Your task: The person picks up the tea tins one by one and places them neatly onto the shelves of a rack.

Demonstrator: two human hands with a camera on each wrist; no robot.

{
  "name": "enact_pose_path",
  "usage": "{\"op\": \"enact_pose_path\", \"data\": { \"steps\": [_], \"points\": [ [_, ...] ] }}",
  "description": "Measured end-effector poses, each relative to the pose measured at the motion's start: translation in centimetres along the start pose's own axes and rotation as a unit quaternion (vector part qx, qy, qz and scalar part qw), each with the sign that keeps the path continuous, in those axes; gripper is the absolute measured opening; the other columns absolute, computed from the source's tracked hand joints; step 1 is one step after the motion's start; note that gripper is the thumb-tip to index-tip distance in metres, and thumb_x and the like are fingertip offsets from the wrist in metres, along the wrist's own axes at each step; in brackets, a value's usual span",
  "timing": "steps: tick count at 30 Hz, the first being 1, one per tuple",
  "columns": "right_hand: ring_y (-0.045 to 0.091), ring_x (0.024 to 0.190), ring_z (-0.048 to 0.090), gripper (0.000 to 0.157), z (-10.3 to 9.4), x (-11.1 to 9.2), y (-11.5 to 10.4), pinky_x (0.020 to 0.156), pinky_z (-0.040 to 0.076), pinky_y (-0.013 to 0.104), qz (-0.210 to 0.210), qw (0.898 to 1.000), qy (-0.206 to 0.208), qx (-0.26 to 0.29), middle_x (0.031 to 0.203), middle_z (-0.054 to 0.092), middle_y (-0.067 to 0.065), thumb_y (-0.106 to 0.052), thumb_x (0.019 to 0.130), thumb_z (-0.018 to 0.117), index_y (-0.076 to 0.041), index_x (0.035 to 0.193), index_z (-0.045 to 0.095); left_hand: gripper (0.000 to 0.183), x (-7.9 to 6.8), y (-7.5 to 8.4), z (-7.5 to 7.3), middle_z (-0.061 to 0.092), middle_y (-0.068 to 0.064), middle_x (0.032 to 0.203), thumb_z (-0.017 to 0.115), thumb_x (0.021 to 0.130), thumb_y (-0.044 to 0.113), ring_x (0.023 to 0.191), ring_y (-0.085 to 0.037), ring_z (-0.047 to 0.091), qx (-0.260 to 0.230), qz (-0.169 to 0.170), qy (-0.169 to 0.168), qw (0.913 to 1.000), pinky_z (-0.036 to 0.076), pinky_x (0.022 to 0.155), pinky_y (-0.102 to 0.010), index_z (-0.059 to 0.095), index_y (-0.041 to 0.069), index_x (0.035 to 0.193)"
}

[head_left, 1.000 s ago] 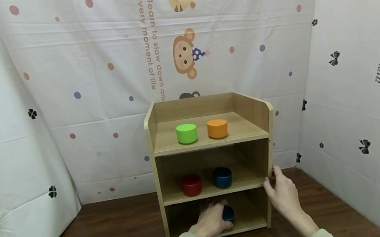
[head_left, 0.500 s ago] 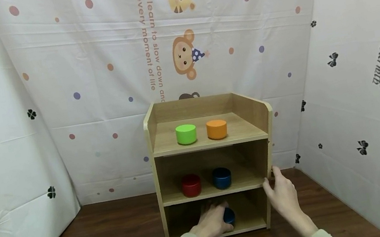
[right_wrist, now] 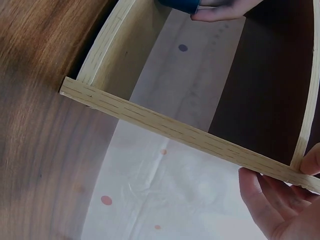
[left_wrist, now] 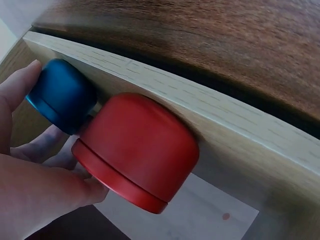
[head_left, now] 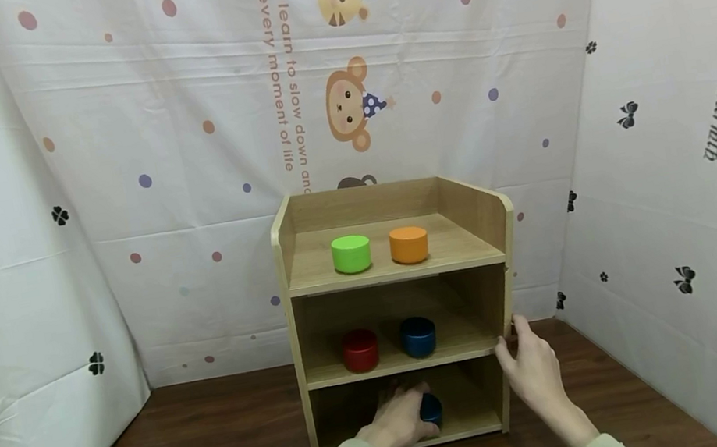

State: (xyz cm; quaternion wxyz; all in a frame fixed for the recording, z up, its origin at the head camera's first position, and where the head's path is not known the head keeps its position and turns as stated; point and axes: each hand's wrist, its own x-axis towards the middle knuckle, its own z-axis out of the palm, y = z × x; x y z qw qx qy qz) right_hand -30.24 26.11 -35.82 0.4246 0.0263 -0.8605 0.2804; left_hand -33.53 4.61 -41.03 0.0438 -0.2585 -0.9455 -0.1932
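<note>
My left hand [head_left: 400, 416] reaches into the bottom level of a small wooden shelf unit [head_left: 399, 275]. It holds a blue round lidded tin [left_wrist: 64, 95], with the thumb against one side and the fingers behind. Right beside that tin, a red lidded tin [left_wrist: 140, 150] shows large in the left wrist view; the hand hides it in the head view. My right hand [head_left: 534, 366] grips the unit's right side panel [right_wrist: 170, 127], thumb on the inner side and fingers on the outer, at the height of the middle board.
On the middle board stand a red tin [head_left: 360, 350] and another blue tin [head_left: 418, 337]. A green tin [head_left: 352, 254] and an orange tin [head_left: 409, 244] sit on top. Beneath the unit is a dark wooden table [head_left: 224, 443], with printed white curtains [head_left: 185, 205] around it.
</note>
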Motion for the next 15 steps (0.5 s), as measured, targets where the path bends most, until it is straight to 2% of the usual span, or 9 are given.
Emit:
{"op": "enact_pose_path", "data": {
  "steps": [3,6,10,13,15],
  "points": [
    [0.019,0.049,0.047,0.029,0.1,0.0,0.0,0.044,0.035,0.034,0.000,1.000,0.001,0.003,0.079,0.068,0.023,-0.001,0.084,0.060,0.004,0.112,0.054,0.061,-0.2,-0.2,-0.3,0.062,-0.009,0.124,0.081,0.075,0.034,0.124,-0.035,0.051,-0.009,0.001,-0.002,1.0000,0.035,0.106,-0.055,0.058,0.013,0.127],
    [0.018,0.050,0.047,0.027,0.1,0.1,0.2,0.046,0.036,0.032,0.002,1.000,-0.008,0.009,0.082,0.069,0.022,-0.002,0.086,0.060,0.004,0.112,0.055,0.063,-0.7,-0.2,-0.8,0.060,-0.009,0.130,0.079,0.077,0.035,0.128,-0.034,0.048,-0.005,0.014,0.012,0.9998,0.033,0.108,-0.055,0.057,0.013,0.131],
    [0.016,0.053,0.048,0.028,-0.6,-0.2,0.2,0.048,0.037,0.030,0.024,0.998,-0.049,0.020,0.090,0.069,0.023,-0.008,0.093,0.056,0.003,0.118,0.053,0.056,-2.0,0.3,-1.9,0.060,-0.009,0.128,0.076,0.081,0.036,0.126,-0.037,0.049,0.001,0.044,0.041,0.9982,0.038,0.101,-0.060,0.057,0.015,0.129],
    [0.031,0.071,0.062,0.040,-1.5,-0.7,-0.2,0.057,0.047,0.039,0.060,0.995,-0.082,0.012,0.112,0.064,0.026,-0.020,0.098,0.051,0.004,0.130,0.046,0.047,-3.8,0.9,-2.8,0.060,-0.004,0.121,0.071,0.086,0.037,0.118,-0.030,0.052,0.012,0.085,0.069,0.9939,0.043,0.094,-0.056,0.057,0.017,0.125],
    [0.043,0.091,0.063,0.053,-2.0,-1.1,-0.7,0.068,0.050,0.050,0.079,0.992,-0.099,-0.003,0.129,0.053,0.030,-0.029,0.100,0.048,0.006,0.138,0.038,0.041,-5.2,1.2,-3.5,0.059,0.000,0.117,0.068,0.088,0.039,0.112,-0.022,0.051,0.024,0.118,0.100,0.9877,0.045,0.092,-0.048,0.057,0.018,0.122]
  ]
}}
